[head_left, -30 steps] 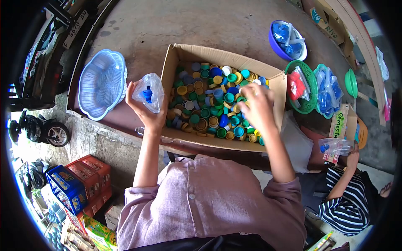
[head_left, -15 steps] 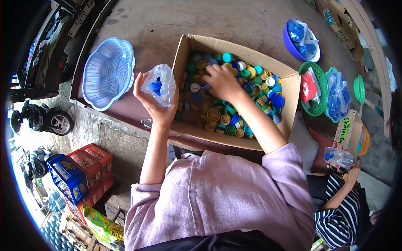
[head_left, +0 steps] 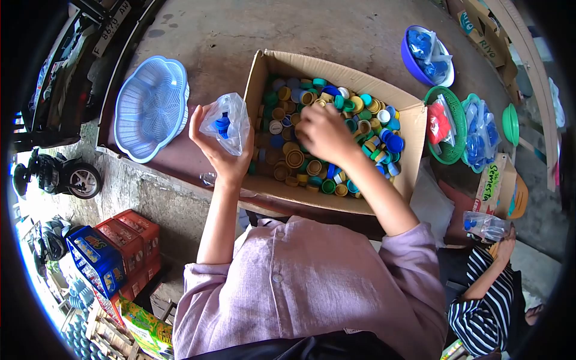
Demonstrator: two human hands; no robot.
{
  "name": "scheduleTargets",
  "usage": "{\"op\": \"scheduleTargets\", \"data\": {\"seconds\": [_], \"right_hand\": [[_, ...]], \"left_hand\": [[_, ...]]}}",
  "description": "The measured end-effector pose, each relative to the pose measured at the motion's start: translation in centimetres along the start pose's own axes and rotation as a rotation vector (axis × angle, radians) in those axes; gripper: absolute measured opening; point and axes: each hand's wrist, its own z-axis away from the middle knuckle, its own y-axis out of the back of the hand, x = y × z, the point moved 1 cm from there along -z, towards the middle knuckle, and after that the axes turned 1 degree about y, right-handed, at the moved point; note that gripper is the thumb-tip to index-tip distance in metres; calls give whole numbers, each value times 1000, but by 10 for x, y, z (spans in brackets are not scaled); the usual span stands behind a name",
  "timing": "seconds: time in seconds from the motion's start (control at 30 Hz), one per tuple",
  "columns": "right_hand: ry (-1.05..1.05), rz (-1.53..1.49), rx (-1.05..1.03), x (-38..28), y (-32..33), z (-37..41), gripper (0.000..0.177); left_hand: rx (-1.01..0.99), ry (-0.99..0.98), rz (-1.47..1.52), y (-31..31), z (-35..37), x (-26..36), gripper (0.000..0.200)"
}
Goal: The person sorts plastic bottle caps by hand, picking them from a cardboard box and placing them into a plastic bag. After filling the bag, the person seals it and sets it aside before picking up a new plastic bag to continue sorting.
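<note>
My left hand (head_left: 219, 155) holds up a clear plastic bag (head_left: 226, 122) with a few blue bottle caps inside, just left of a cardboard box (head_left: 336, 73). The box is full of several loose bottle caps (head_left: 366, 111) in blue, green and yellow. Over the middle of the box, my right hand (head_left: 323, 133) is down among the caps with its fingers curled; whether it holds one is hidden.
A light blue plastic basket (head_left: 150, 105) lies left of the box. A purple bowl (head_left: 420, 66), a green basket (head_left: 459, 129) and bags of sorted caps (head_left: 483, 135) sit to the right. Another person in a striped shirt (head_left: 486, 312) holds a bag at lower right.
My right hand moved from the box's right side to its left part, then settled near the middle. The bag in my left hand stayed raised.
</note>
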Motion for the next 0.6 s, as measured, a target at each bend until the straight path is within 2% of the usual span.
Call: {"op": "scheduleTargets", "data": {"seconds": [0.03, 0.1, 0.17, 0.23, 0.27, 0.33, 0.37, 0.43, 0.47, 0.5, 0.57, 0.6], "right_hand": [[25, 107, -70, -7, -7, -2, 6], [28, 166, -94, -4, -35, -1, 9], [32, 227, -114, -3, -37, -4, 11], [-41, 8, -181, 2, -26, -2, 20], [-37, 9, -181, 2, -20, -1, 20], [-76, -333, -32, 5, -5, 2, 28], [-70, -328, -30, 6, 0, 5, 28], [-208, -800, 41, 4, 8, 10, 32], [-190, -809, 95, 1, 15, 13, 31], [-278, -960, 68, -2, 20, 15, 31], [-249, -1110, 211, -11, 23, 13, 30], [-216, -1066, 274, -16, 27, 8, 30]], "left_hand": [[-1, 2, 31, 0, 0, 0, 79], [-6, -8, 7, 1, 0, 1, 82], [-9, -22, -17, 1, -2, 1, 85], [-11, -43, -20, 0, -1, 1, 85], [-3, -40, -32, 0, 0, -1, 85], [-5, -42, -13, -1, 0, -1, 85], [-11, -43, 5, -2, 0, -1, 85], [-16, -47, 10, -2, 0, 0, 85], [-30, -47, 13, -2, -1, 0, 85], [-25, -53, 14, -1, -1, 1, 85], [-46, -47, -7, -2, 0, 1, 85], [-44, -47, -10, -2, 0, 0, 84]]}}
